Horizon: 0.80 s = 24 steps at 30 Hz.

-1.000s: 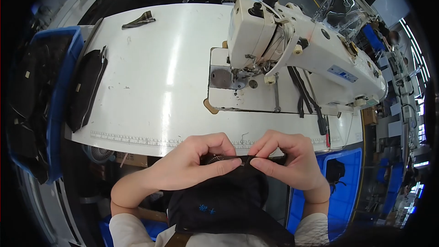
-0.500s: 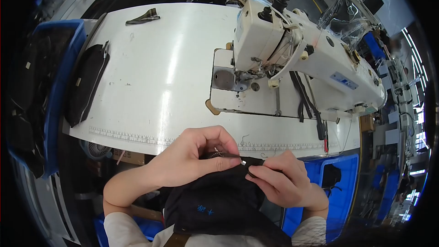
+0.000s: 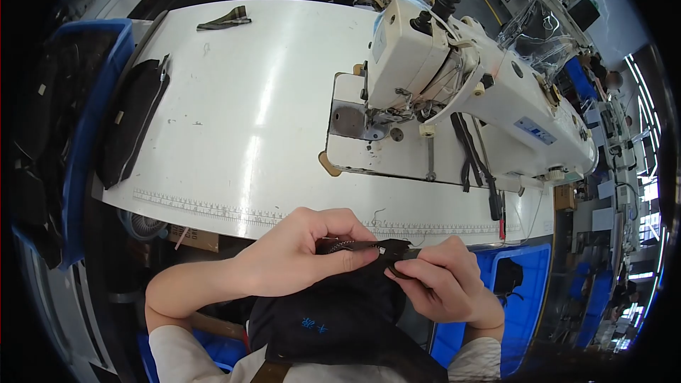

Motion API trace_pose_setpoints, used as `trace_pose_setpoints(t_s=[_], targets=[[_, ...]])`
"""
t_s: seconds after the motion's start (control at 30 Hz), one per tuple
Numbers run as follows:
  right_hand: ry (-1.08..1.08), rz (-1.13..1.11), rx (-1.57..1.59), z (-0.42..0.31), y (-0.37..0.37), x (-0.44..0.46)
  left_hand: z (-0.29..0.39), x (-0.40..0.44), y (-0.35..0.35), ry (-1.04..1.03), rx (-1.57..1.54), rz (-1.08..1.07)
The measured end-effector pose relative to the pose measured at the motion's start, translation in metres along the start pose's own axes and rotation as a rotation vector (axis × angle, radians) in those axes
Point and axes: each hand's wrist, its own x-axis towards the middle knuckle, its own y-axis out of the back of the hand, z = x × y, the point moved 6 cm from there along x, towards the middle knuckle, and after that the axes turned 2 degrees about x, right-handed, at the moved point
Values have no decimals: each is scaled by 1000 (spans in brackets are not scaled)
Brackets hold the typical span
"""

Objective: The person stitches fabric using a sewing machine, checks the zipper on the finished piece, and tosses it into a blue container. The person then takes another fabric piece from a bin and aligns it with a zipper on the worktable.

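Observation:
Just in front of the table's near edge, both of my hands hold a black zipper (image 3: 396, 246). My left hand (image 3: 305, 252) pinches it between thumb and fingers, with a stretch of teeth showing beside the thumb. My right hand (image 3: 443, 276) is closed on the other end, where a dark fabric strip bends under the fingertips. Between the two hands a small pale metal bit shows; whether it is a slider or a stop I cannot tell. A dark apron with blue lettering (image 3: 310, 324) lies below my hands.
A white sewing machine (image 3: 496, 78) stands on the white table (image 3: 213, 128). Zipper strips (image 3: 469, 152) and a red-tipped tool (image 3: 502, 223) lie by it. At left are a black pouch (image 3: 135, 124) and a blue bin (image 3: 85, 149); a fabric scrap (image 3: 225, 20) lies at the back.
The fingers of my right hand have shifted slightly on the zipper, and more dark fabric shows between my hands. My left forearm has lowered a little. The view has tilted slightly.

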Motion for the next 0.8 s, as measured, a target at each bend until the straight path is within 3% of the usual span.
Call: trace_pose_setpoints(t_s=[0.2, 0.3, 0.43, 0.53, 0.8], targets=[[31, -24, -50, -1, -2, -1, 3, -2, -2, 35, -8, 15], [-76, -49, 29, 1, -3, -1, 3, -2, -4, 6, -6, 35], [-523, -135, 533, 24, -8, -2, 7, -3, -4, 11, 25, 35], [-684, -167, 712, 31, -13, -11, 7, -2, -4, 64, -15, 29], [-788, -105, 895, 35, -17, -14, 6, -1, -5, 146, -64, -6]])
